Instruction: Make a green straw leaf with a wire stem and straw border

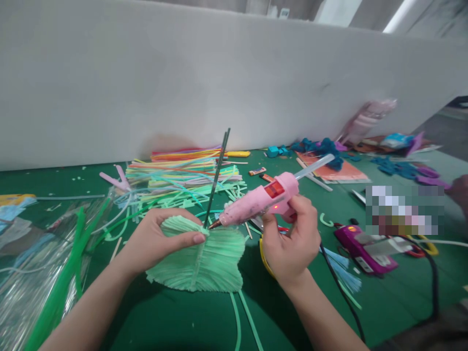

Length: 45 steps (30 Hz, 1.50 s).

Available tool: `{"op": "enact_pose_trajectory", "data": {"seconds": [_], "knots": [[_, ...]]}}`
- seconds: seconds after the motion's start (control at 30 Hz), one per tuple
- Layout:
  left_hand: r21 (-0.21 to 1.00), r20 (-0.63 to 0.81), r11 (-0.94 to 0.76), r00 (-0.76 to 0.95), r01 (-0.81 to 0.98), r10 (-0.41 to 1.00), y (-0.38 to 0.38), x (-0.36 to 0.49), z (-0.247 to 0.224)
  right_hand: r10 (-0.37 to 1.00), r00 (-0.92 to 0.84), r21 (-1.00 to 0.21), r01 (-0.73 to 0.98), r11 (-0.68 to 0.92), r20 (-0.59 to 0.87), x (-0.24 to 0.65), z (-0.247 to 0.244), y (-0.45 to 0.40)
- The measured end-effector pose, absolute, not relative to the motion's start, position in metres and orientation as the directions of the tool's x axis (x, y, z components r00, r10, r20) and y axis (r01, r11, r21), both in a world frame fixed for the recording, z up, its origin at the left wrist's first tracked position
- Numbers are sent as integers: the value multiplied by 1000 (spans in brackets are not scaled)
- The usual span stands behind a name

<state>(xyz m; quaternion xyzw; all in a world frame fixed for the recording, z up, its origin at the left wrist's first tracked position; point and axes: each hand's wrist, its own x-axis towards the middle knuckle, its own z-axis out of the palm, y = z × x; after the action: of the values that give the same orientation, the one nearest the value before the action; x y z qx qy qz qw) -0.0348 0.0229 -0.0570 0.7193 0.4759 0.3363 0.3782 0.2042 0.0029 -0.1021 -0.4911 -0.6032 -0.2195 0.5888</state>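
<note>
My left hand (161,239) pinches a mint-green leaf made of pipe cleaners (215,261) near its upper middle, thumb in front. Thin dark wire stems (218,175) stick up from that spot, leaning slightly right. In my right hand (294,239) is a pink hot glue gun (259,197), its red light on and a clear glue stick (314,165) jutting from the back. The gun's metal nozzle (215,224) points left, at the base of the stems; whether it touches them I cannot tell. Two pale green strands (246,319) show below the leaf.
Bundled coloured pipe cleaners (183,175) lie behind the leaf, against a grey partition (183,83). Clear wrap and green strips (58,287) cover the left side. A purple power strip (361,251) and black cord (343,292) lie right. Another person's hand (458,192) shows at the right edge.
</note>
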Motion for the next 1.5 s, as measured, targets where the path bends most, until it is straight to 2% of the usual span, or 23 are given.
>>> {"op": "enact_pose_trajectory", "data": {"seconds": [1.5], "knots": [[862,111,-258,334,437,936,25,-39,-58,311,154,-286,850,442,938,209,-97,4]]}}
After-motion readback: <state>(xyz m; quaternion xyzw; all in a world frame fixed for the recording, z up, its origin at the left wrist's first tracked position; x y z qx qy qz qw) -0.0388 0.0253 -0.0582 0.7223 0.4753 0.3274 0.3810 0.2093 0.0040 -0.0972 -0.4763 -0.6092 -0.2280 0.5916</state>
